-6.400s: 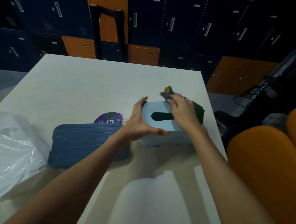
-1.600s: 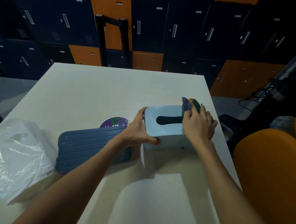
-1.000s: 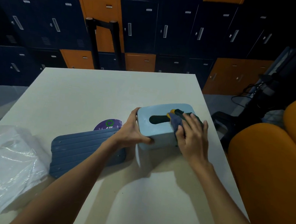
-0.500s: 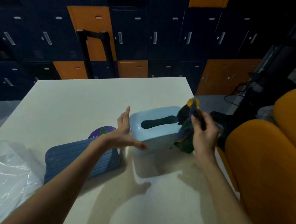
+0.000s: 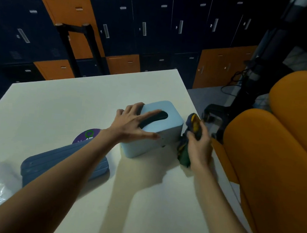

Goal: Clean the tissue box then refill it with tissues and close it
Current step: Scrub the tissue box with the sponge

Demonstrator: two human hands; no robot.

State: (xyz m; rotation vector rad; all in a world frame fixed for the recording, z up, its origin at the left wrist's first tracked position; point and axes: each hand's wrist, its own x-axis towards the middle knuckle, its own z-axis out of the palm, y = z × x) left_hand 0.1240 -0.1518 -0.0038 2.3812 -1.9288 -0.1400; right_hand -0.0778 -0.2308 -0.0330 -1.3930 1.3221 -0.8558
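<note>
Tissue box (image 5: pixel 170 131), slot (image 5: pixel 155 118) upward, long axis angled far-right (left hand (image 5: pixel 131 125) atop)

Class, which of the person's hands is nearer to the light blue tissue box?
Left. The left hand lies on top of the tissue box, fingers spread; the right hand holds a cloth just off its right end.

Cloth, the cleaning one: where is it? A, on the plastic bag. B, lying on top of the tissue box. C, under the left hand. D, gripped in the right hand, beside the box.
D: the right hand grips the bunched cloth just right of the tissue box, while the left hand rests flat on the box's top.
</note>
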